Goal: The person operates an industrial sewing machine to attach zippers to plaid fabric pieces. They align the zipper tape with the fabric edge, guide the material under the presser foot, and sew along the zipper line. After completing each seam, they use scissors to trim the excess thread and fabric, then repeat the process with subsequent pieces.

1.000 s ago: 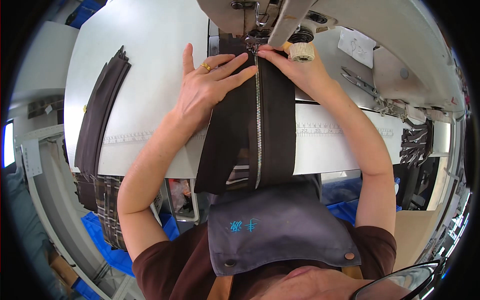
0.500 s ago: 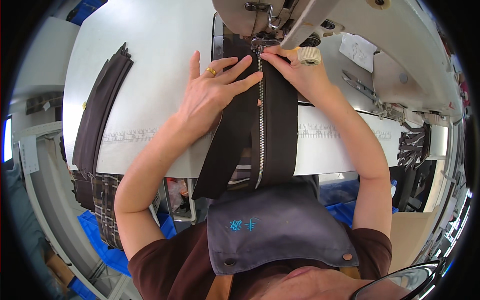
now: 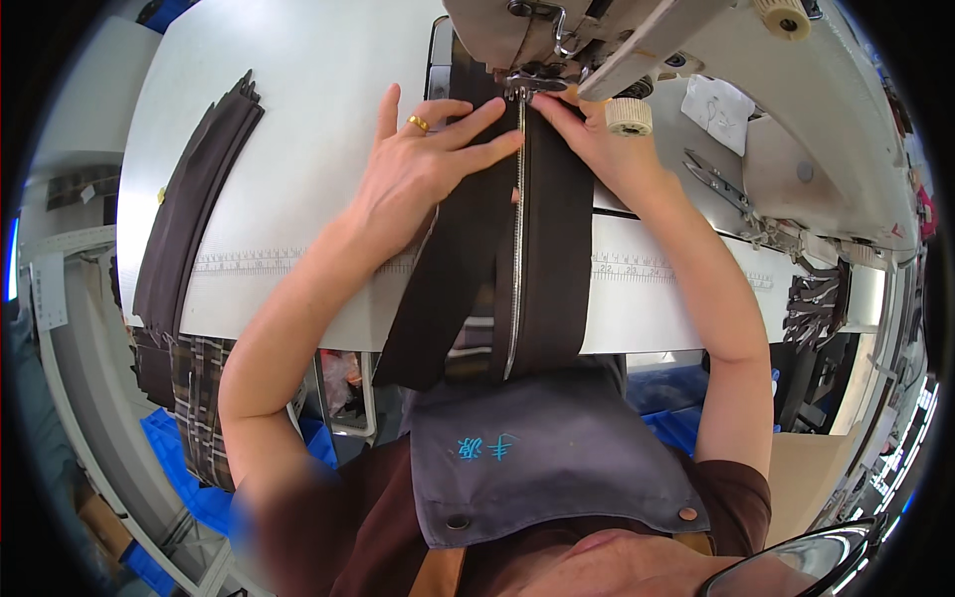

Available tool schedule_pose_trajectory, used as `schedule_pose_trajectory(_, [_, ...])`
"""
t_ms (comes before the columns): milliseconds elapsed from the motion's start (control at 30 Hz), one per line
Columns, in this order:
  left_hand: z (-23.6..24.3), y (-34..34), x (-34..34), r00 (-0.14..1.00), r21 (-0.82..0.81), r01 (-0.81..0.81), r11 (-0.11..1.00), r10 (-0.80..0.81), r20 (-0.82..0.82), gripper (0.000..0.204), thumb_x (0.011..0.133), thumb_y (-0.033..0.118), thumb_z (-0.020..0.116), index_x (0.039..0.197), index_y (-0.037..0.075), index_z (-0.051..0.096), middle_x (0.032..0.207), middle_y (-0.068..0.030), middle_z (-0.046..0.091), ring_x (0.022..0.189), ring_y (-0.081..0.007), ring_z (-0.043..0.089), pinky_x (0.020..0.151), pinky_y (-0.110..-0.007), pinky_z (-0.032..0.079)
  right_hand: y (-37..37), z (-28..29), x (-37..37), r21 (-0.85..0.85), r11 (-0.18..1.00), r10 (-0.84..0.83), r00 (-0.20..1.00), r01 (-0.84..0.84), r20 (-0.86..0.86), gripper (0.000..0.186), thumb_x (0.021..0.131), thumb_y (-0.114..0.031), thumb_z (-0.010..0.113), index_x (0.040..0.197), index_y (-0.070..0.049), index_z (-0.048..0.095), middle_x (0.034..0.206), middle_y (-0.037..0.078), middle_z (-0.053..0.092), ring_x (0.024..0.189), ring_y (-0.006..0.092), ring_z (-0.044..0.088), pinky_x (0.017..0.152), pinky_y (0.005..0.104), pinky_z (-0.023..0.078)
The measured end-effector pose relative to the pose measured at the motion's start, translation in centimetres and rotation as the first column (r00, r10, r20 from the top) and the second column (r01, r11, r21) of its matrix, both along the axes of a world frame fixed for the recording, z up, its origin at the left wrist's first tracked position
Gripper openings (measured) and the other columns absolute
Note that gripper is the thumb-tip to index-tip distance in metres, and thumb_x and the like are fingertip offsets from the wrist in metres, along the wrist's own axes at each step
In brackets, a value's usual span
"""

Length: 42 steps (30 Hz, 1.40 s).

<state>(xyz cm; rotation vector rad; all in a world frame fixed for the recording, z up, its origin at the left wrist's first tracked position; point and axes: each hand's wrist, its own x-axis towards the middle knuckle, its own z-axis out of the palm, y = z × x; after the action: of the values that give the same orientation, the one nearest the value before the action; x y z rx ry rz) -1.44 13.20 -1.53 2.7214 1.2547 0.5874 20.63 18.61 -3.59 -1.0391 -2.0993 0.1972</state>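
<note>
Mid-seam here: left hand [image 3: 423,174] pressed flat, right hand [image 3: 587,139] pinching the dark brown fabric strip with silver zipper [image 3: 517,259] at the grey sewing machine's [image 3: 597,40] 6 o'clock, next needing steady feeding.

A white paper slip [image 3: 718,107] with faint dark marks lies on the table at the upper right, just beside the sewing machine [image 3: 637,40]. A printed ruler strip [image 3: 249,262], pale with fine dark marks, runs along the table near its front edge, passing under the dark fabric [image 3: 557,249]. A white tag [image 3: 47,291] hangs at the far left. No screens show.
</note>
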Motion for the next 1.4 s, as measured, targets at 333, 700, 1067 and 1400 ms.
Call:
schedule_pose_trajectory(333, [0.3,0.9,0.2,1.0,0.02,0.0,1.0,0.0,0.007,0.062,0.07,-0.005,0.058,0.124,0.026,0.059,0.132,-0.0043,0.054,0.118,-0.0262,0.049,0.106,-0.062,0.017,-2.6,2.3,1.5,0.149,0.985,0.07,0.992,-0.086,0.108,0.03,0.081,-0.006,0.063,0.11,-0.012,0.064,0.093,0.008,0.066,0.073,0.0265,0.062,0.062,0.0361,0.049])
schedule_pose_trajectory(700, [0.0,1.1,0.1,1.0,0.026,0.008,1.0,-0.008,-0.001,0.059,0.07,-0.002,0.06,0.121,0.027,0.062,0.13,-0.0055,0.055,0.119,-0.0271,0.049,0.106,-0.062,0.017,-3.4,2.1,1.2,0.163,0.987,-0.069,0.883,-0.009,0.463,0.053,0.074,-0.006,0.062,0.124,-0.024,0.057,0.097,0.007,0.063,0.096,0.0275,0.059,0.08,0.0366,0.047])
schedule_pose_trajectory(1067, [1.6,-1.1,-0.5,0.988,0.109,0.153,0.982,-0.156,0.022,0.039,0.065,0.037,0.075,0.101,0.023,0.069,0.12,-0.0013,0.06,0.12,-0.0234,0.049,0.108,-0.061,0.007,-6.3,2.3,3.6,-0.178,0.983,0.04,0.998,-0.049,-0.051,0.02,0.08,-0.004,0.063,0.1,-0.006,0.066,0.107,0.008,0.064,0.099,0.0276,0.057,0.084,0.0355,0.047])
schedule_pose_trajectory(1400, [0.9,-11.1,-2.3,0.981,-0.025,0.171,0.985,-0.167,0.1,0.035,0.063,0.006,0.068,0.098,0.012,0.068,0.115,-0.0004,0.063,0.11,-0.0178,0.057,0.109,-0.058,0.006,-16.1,4.2,1.1,-0.22,0.935,0.317,0.931,-0.276,0.18,0.04,0.074,-0.011,0.071,0.113,-0.008,0.061,0.123,0.01,0.055,0.113,0.0271,0.051,0.092,0.0373,0.044])
